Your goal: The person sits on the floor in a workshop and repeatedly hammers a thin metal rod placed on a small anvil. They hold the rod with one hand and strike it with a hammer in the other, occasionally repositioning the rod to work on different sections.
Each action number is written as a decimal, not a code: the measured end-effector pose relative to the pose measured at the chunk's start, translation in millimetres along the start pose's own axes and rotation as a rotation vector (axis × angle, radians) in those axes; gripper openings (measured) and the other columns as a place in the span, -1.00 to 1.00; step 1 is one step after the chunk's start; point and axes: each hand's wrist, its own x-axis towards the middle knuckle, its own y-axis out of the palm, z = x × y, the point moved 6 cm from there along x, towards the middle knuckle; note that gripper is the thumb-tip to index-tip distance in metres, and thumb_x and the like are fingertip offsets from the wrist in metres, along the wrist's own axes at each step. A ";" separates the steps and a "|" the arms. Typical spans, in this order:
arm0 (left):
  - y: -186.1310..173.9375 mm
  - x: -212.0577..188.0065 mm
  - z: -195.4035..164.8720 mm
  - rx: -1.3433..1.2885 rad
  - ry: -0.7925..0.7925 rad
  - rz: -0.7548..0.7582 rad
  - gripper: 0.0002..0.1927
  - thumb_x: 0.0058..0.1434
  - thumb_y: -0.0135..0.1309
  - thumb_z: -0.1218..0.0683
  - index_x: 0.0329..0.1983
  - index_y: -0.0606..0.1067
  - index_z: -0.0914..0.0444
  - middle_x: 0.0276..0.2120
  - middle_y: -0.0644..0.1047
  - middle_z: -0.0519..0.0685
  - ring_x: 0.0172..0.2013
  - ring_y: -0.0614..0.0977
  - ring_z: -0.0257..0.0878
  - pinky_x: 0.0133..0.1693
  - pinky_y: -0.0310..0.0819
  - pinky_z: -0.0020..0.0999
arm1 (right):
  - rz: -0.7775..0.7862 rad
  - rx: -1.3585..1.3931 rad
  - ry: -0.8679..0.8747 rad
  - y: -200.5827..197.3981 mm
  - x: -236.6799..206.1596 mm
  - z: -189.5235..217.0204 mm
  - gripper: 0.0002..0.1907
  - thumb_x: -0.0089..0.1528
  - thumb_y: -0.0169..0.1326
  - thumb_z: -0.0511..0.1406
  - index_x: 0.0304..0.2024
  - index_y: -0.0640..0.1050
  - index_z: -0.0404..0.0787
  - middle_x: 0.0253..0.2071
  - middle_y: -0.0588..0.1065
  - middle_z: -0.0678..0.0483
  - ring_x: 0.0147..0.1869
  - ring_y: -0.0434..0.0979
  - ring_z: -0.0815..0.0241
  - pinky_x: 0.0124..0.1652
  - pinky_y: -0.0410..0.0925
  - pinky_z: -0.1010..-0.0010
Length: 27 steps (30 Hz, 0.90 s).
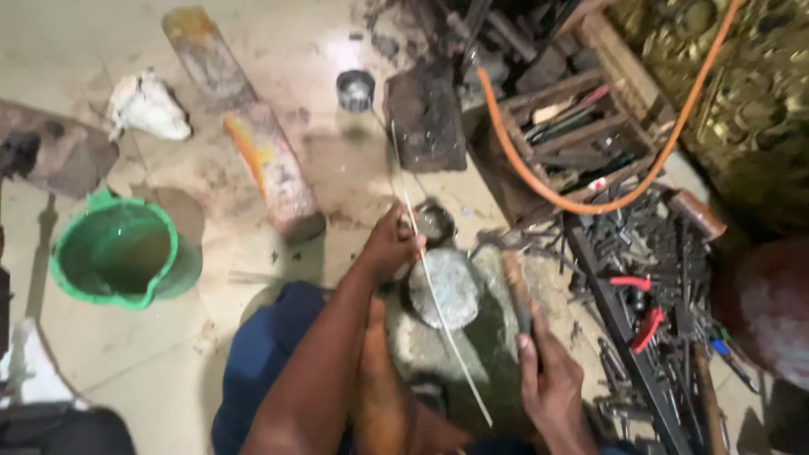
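The left hand (392, 244) pinches a thin metal rod (438, 295) on the round anvil (445, 286). The right hand (552, 383) grips a hammer (514, 282).

**Metal, wood and plastic under your hands**

Your left hand (392, 247) held a thin, pale, smooth metal rod (438, 299) over a round, dull grey, pitted metal block (447, 286). Your right hand (552, 383) gripped a worn wooden-handled hammer (514, 286). The green plastic bucket (114, 253) looked glossy.
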 end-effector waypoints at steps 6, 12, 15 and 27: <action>-0.4 -3.4 -5.2 -0.006 0.009 0.028 -0.60 0.21 0.16 0.30 0.06 0.32 0.23 -0.51 0.52 -0.04 -0.52 0.51 -0.34 -0.48 0.39 -0.41 | 0.072 0.030 -0.062 1.3 -6.2 1.9 -0.50 0.31 0.03 -0.33 0.33 0.41 -0.18 0.01 0.59 -0.24 0.00 0.69 -0.05 -0.10 0.48 0.28; 1.4 -4.8 -6.7 0.052 -0.030 0.034 -0.59 0.19 0.16 0.28 0.04 0.30 0.22 -0.46 0.56 -0.05 -0.50 0.50 -0.36 -0.45 0.40 -0.41 | 0.082 0.018 -0.003 -1.5 -12.9 -5.7 -0.49 0.31 0.03 -0.26 0.32 0.43 -0.15 0.06 0.57 -0.23 0.09 0.65 -0.09 -0.11 0.48 0.28; 4.7 -4.2 -6.5 -0.011 -0.043 0.055 -0.57 0.18 0.15 0.30 0.07 0.30 0.22 -0.43 0.55 -0.05 -0.48 0.48 -0.37 -0.43 0.38 -0.42 | 0.108 0.004 0.083 -0.5 -16.2 -9.4 -0.49 0.29 0.05 -0.23 0.32 0.43 -0.09 0.05 0.59 -0.19 0.04 0.69 -0.05 -0.13 0.49 0.29; 2.3 -1.9 -8.6 0.172 0.054 0.041 -0.58 0.18 0.15 0.33 0.07 0.33 0.25 -0.39 0.50 -0.08 -0.38 0.51 -0.34 -0.34 0.44 -0.41 | 0.164 -0.037 0.047 11.7 -14.8 5.1 -0.48 0.27 0.07 -0.24 0.32 0.43 0.00 0.02 0.60 -0.20 0.03 0.66 -0.13 -0.12 0.50 0.21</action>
